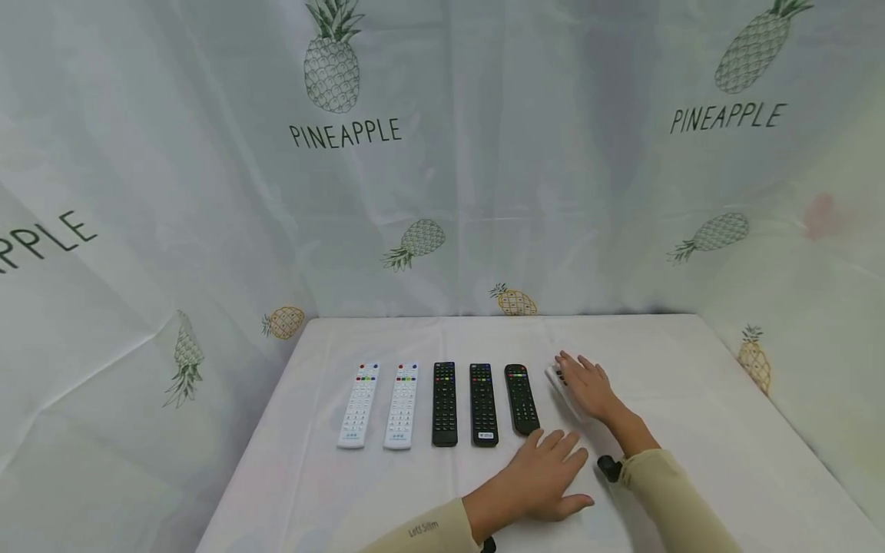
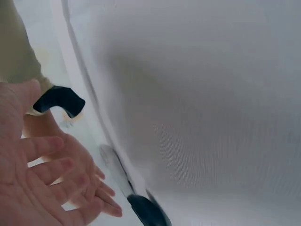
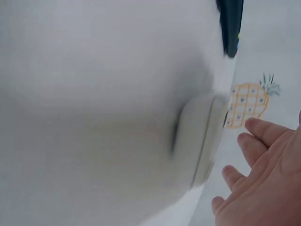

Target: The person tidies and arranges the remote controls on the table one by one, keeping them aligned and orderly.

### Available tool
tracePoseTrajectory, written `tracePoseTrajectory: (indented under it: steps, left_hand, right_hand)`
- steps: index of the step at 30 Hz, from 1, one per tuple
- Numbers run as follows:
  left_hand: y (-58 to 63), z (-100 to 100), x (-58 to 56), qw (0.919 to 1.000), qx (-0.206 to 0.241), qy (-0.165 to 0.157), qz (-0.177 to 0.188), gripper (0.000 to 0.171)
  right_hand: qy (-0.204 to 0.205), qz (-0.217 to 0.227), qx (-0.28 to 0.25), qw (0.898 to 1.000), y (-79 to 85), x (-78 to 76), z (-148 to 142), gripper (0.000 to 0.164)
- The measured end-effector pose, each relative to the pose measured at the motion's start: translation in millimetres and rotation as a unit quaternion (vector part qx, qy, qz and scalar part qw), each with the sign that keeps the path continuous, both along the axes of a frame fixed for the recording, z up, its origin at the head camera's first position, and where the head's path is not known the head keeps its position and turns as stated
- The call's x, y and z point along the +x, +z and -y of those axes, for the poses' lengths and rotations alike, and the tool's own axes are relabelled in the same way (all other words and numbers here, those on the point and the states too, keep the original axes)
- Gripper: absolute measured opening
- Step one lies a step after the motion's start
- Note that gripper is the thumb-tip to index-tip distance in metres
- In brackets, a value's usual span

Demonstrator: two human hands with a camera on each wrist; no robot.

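My right hand [image 1: 590, 388] is spread over a white remote control [image 1: 565, 395] at the right end of a row, hiding part of it. In the right wrist view that white remote [image 3: 200, 139] lies beside the fingers, and a gap shows between them. My left hand [image 1: 542, 476] hovers nearer the front with its fingers apart, holding nothing. Just beyond its fingertips is a black remote with rounded ends [image 1: 522, 399]. From the left wrist, both the left palm [image 2: 28, 188] and the right hand [image 2: 82, 162] behind it are visible.
Left of the rounded remote lie two slim black remotes, one with a white label [image 1: 484, 407] and one without [image 1: 445, 407]. Farther left are two white remotes [image 1: 401, 407], [image 1: 359, 407]. All rest on a white-covered table [image 1: 332, 491], with a pineapple-print curtain [image 1: 518, 169] behind.
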State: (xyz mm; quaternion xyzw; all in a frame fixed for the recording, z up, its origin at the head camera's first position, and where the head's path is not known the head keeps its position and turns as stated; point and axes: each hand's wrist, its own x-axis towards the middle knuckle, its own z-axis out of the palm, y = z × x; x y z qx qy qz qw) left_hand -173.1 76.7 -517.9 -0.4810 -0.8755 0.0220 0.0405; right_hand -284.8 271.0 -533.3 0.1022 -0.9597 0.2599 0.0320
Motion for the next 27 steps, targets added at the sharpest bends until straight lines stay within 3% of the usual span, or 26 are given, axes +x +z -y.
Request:
tracePoseTrajectory:
  steps: [5, 10, 12, 19, 27]
  left_hand:
    - [0.7, -4.5, 8.7, 0.9995, 0.019, -0.025, -0.004, 0.061]
    - [-4.6, -9.8, 11.1, 0.9994, 0.024, -0.015, -0.018, 0.071]
    - [-6.8, -11.7, 10.2, 0.9999, 0.014, -0.006, -0.002, 0.073]
    - [-14.2, -14.4, 6.2, 0.9982, -0.033, 0.022, 0.045, 0.078]
    - [-22.8, -24.6, -0.1, 0.9988, -0.033, 0.031, 0.019, 0.081]
  right_hand:
    - [0.006, 0.017, -0.024, 1.000, -1.6, 4.3, -17.2, 0.059]
    - [0.012, 0.040, -0.069, 0.997, -3.9, 3.4, -23.8, 0.060]
    - [0.018, 0.051, -0.078, 0.995, -4.8, 2.2, -23.2, 0.059]
    - [0.031, 0.085, -0.054, 0.994, -5.2, 0.1, -19.8, 0.059]
    - [0.030, 0.115, -0.054, 0.991, -2.9, 1.4, -23.4, 0.060]
